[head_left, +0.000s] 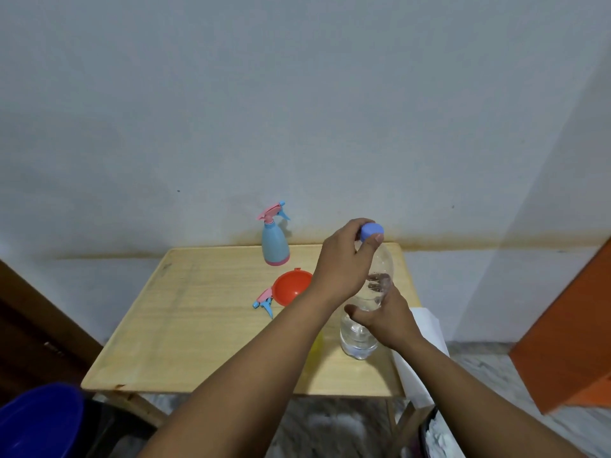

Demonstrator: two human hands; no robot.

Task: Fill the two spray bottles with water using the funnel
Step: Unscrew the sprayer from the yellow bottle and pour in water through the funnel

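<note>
A clear water bottle [358,338] stands on the right side of the wooden table [198,325], partly filled with water. My right hand [390,319] grips its middle. My left hand [344,262] pinches its blue cap [372,231] at the top. A blue spray bottle [275,244] with a pink and blue spray head stands at the table's back edge. The red funnel [291,289] is near the table's middle, and a loose pink and blue spray head [264,302] lies beside it. A yellow thing [318,342] shows just past my left forearm, mostly hidden.
A dark blue tub [36,421] sits on the floor at the bottom left. A white sheet [423,345] hangs by the table's right edge, and an orange panel [568,342] stands further right. The wall is right behind the table.
</note>
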